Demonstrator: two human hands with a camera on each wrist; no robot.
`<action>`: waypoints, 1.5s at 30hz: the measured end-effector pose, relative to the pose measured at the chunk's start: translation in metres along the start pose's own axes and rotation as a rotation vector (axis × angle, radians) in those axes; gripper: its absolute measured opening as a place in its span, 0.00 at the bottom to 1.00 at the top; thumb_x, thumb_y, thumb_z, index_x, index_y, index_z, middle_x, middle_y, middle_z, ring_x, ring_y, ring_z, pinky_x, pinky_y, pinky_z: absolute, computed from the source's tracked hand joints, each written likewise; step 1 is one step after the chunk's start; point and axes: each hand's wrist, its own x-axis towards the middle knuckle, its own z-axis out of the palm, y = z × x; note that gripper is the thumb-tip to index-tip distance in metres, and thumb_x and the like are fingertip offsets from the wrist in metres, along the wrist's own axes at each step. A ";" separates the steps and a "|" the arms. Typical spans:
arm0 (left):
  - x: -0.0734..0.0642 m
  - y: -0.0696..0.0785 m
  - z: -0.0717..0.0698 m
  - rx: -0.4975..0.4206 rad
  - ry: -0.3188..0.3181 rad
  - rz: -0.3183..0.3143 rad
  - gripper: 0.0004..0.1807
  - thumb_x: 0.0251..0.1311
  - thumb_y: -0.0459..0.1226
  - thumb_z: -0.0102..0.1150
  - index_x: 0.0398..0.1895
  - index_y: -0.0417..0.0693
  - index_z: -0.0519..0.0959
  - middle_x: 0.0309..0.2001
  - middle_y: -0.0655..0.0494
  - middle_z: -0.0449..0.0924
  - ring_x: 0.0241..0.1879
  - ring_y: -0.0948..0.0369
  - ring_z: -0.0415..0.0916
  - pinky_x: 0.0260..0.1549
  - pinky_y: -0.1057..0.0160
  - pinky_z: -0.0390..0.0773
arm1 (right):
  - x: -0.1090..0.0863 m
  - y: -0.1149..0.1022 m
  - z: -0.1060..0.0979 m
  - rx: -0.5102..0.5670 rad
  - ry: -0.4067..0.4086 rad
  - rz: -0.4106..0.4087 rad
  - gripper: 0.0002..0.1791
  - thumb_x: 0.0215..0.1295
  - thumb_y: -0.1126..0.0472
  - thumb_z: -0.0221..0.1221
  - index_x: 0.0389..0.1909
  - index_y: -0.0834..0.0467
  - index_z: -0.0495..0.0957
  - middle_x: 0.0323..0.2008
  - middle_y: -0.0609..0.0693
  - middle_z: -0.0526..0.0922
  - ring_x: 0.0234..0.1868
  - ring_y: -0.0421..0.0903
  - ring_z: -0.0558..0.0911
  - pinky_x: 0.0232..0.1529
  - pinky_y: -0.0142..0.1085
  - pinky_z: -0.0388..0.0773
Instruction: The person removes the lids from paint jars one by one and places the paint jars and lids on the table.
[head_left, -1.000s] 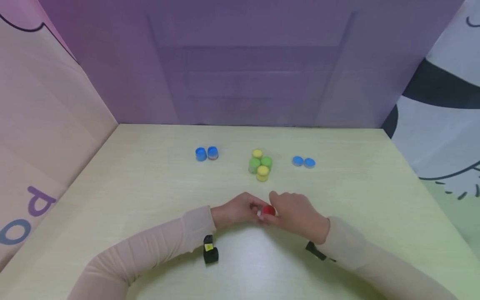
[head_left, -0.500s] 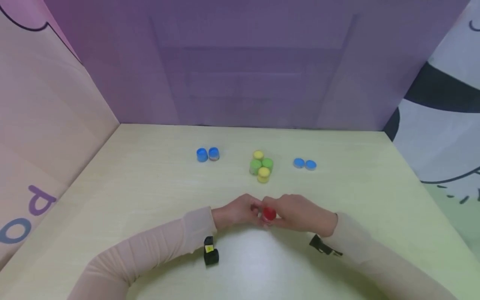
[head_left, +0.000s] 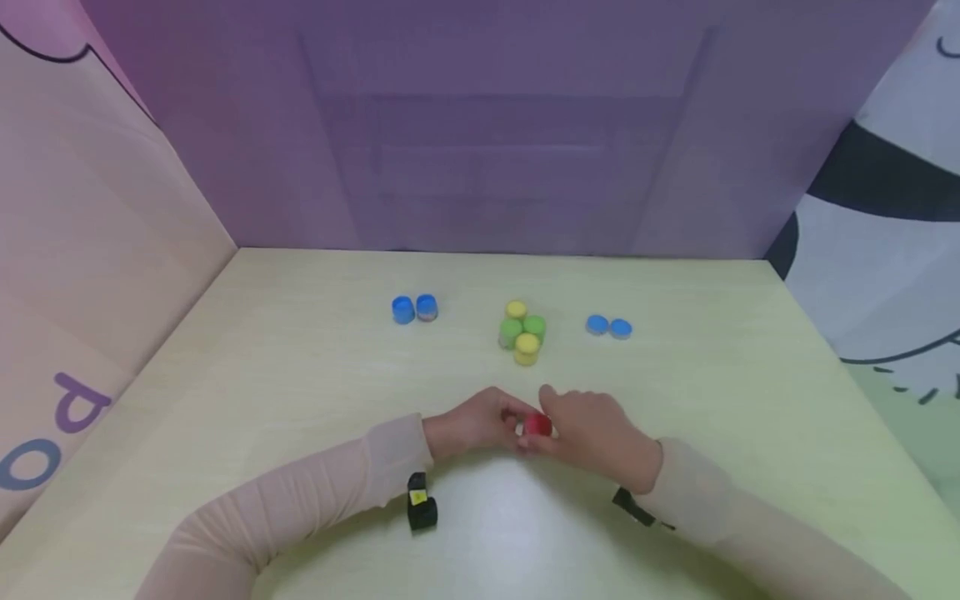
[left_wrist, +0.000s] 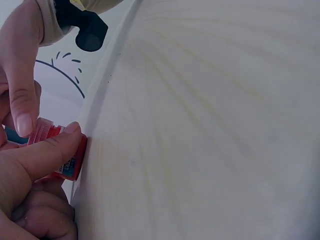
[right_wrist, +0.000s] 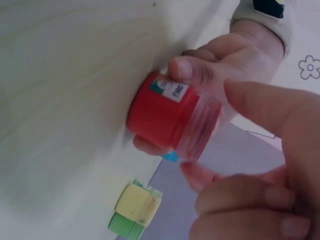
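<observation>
My left hand (head_left: 476, 423) grips a small red jar (head_left: 537, 425) near the middle front of the table. In the right wrist view, the jar (right_wrist: 159, 112) has a red labelled body and a clear, ridged upper part. Thumb and fingers of the left hand (right_wrist: 245, 57) hold the body. My right hand (head_left: 596, 429) curls its thumb and a finger at opposite sides of the clear part. Contact on that rim is hard to make out. From the left wrist view, the right thumb (left_wrist: 25, 105) lies against the jar's end.
Beyond the hands stand yellow and green jars (head_left: 527, 348) in a cluster. Two blue jars (head_left: 403, 310) are at the back left, and two flat blue lids (head_left: 597, 324) lie at the back right. A purple panel (head_left: 480, 150) rises behind the table.
The right hand first turned inward over the jar, then rotated back, its upper finger lifting from the rim. The left hand and the jar stay nearly in place.
</observation>
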 end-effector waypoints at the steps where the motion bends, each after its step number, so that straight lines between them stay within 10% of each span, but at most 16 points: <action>1: 0.000 0.000 0.000 0.003 -0.001 0.000 0.17 0.51 0.30 0.67 0.44 0.55 0.85 0.22 0.58 0.67 0.29 0.61 0.64 0.27 0.67 0.63 | 0.000 -0.002 0.000 -0.004 -0.002 0.023 0.22 0.57 0.42 0.62 0.30 0.57 0.68 0.12 0.43 0.61 0.13 0.38 0.60 0.14 0.28 0.54; 26: -0.002 0.002 0.000 -0.013 -0.036 0.041 0.15 0.50 0.34 0.70 0.43 0.56 0.85 0.32 0.60 0.81 0.35 0.61 0.69 0.36 0.65 0.67 | 0.000 0.009 -0.009 0.109 -0.094 -0.107 0.15 0.57 0.56 0.66 0.43 0.52 0.73 0.19 0.39 0.73 0.18 0.37 0.68 0.23 0.28 0.68; 35: -0.002 -0.001 -0.001 -0.025 -0.011 0.025 0.19 0.49 0.30 0.69 0.46 0.54 0.84 0.20 0.59 0.67 0.27 0.62 0.63 0.27 0.68 0.62 | -0.002 -0.003 0.002 0.046 -0.016 0.074 0.24 0.56 0.40 0.62 0.30 0.56 0.68 0.12 0.44 0.62 0.12 0.39 0.62 0.15 0.28 0.56; 45: 0.000 -0.001 0.000 0.002 -0.009 0.024 0.17 0.51 0.30 0.67 0.45 0.56 0.84 0.25 0.59 0.74 0.31 0.62 0.64 0.31 0.66 0.64 | -0.004 -0.009 0.002 -0.017 0.023 0.085 0.21 0.57 0.45 0.64 0.29 0.58 0.70 0.13 0.45 0.65 0.14 0.39 0.64 0.15 0.29 0.58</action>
